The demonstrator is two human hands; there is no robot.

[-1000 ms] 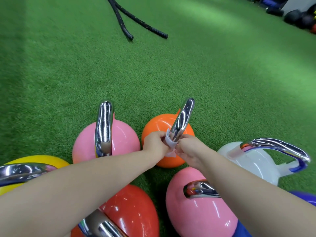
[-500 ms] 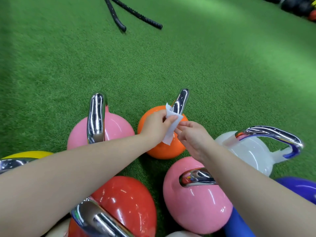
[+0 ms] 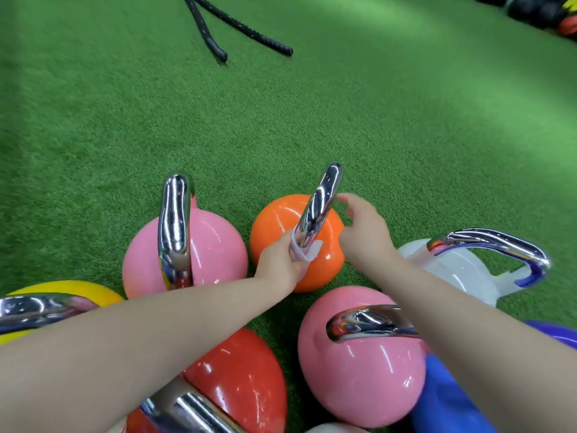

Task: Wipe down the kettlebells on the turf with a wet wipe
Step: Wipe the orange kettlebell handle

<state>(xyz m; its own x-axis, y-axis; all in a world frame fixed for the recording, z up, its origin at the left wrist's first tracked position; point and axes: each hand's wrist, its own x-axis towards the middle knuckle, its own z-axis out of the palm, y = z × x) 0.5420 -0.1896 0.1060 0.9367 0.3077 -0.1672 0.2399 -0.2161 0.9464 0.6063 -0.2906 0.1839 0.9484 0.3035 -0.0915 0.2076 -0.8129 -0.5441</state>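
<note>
An orange kettlebell [image 3: 281,220] with a chrome handle [image 3: 318,204] stands on the green turf [image 3: 312,120]. My left hand [image 3: 278,264] grips a white wet wipe [image 3: 304,254] wrapped around the lower near part of that handle. My right hand [image 3: 363,228] hovers just right of the handle, fingers loosely curled near the handle's upper part, holding nothing. Several other kettlebells crowd around: pink [image 3: 215,248], pink [image 3: 362,373], red [image 3: 246,379], white [image 3: 462,270], yellow [image 3: 68,292] and blue [image 3: 449,401].
Two black battle-rope ends [image 3: 218,51] lie on the turf farther away. Dark balls and gear [image 3: 537,10] sit at the far right corner. Open turf stretches beyond the kettlebell cluster.
The wipe was held between both hands off the handle; now my left hand alone has it wrapped low on the orange kettlebell's handle. My right hand let go and moved up to the right.
</note>
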